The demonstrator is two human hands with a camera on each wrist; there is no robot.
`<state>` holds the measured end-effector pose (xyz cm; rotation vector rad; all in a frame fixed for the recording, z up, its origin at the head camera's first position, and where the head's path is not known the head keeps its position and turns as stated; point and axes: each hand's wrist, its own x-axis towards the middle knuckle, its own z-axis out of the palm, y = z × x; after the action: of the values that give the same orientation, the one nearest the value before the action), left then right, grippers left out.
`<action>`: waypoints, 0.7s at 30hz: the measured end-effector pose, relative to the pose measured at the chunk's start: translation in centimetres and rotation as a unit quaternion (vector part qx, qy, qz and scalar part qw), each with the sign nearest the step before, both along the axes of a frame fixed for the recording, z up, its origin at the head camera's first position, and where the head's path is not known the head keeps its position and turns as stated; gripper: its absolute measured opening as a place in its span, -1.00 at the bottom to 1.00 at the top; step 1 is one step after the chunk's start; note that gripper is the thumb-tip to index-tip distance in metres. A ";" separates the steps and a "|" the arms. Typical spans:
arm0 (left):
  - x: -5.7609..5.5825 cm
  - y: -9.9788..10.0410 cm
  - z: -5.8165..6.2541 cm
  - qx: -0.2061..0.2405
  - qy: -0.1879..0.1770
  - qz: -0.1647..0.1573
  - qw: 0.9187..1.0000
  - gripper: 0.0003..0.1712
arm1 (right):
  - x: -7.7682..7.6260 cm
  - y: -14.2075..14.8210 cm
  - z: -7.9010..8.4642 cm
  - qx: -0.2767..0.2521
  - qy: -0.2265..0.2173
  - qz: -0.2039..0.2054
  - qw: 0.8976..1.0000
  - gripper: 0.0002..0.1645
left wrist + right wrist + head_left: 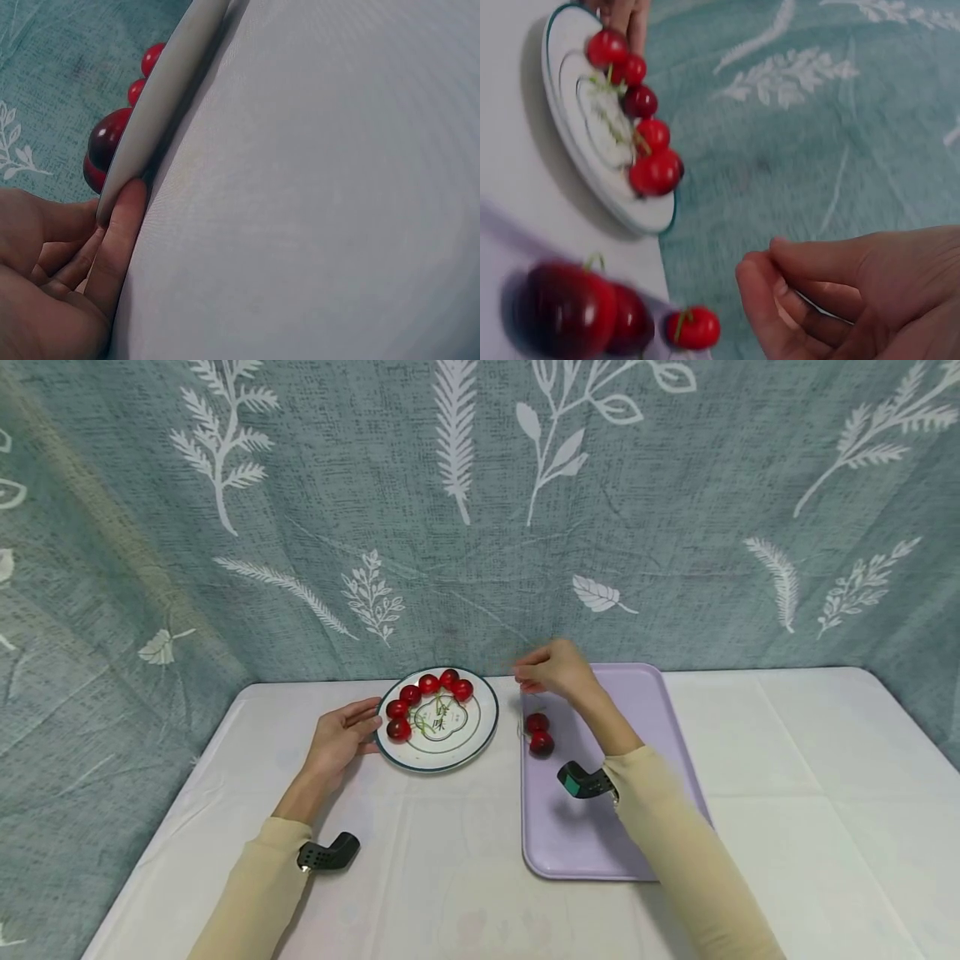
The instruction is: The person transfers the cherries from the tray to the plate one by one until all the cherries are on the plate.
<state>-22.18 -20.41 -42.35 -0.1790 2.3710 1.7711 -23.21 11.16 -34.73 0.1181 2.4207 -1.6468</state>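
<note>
My left hand [339, 742] pinches the left edge of a round white plate [468, 739] with a dark rim, a finger under it in the left wrist view. Several red cherries [410, 695] lie in an arc along the plate's left and far side, green stems pointing inward. My right hand [558, 672] hovers over the far left corner of a lilac tray [592, 852], fingers bent. In the right wrist view its thumb and index fingertips come close together, nothing visible between them. A single cherry [694, 328] lies near these fingertips; two darker cherries [541, 743] sit by the tray's left edge.
A white cloth [442, 860] covers the table. Behind its far edge hangs a green-blue curtain [337, 485] with white leaf prints. The plate stands left of the tray, with a strip of cloth between them. Dark bands [327, 852] sit on both wrists.
</note>
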 end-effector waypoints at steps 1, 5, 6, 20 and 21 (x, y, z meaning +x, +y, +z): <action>0.0 0.0 0.0 -0.002 0.000 0.001 1.000 -0.47 | 0.0 0.4 -0.1 0.005 0.002 -0.002 1.000 -0.71; 0.1 0.1 0.1 -0.007 0.001 0.005 1.000 -0.48 | 0.1 1.9 -0.7 0.021 0.007 -0.008 1.000 -0.70; 0.1 0.1 0.1 -0.006 0.001 0.006 1.000 -0.47 | 0.2 2.3 -0.8 0.026 0.008 -0.010 1.000 -0.69; 0.0 0.2 0.0 -0.009 -0.001 0.012 1.000 -0.47 | 0.7 3.9 -3.9 0.066 0.001 -0.010 0.998 -0.73; 0.1 0.2 0.0 -0.008 0.000 0.011 1.000 -0.48 | 0.7 3.8 -4.0 0.068 -0.001 -0.008 0.998 -0.72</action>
<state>-22.11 -20.20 -42.33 -0.2080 2.3920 1.7626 -22.48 14.91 -38.77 0.1617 2.5354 -1.4876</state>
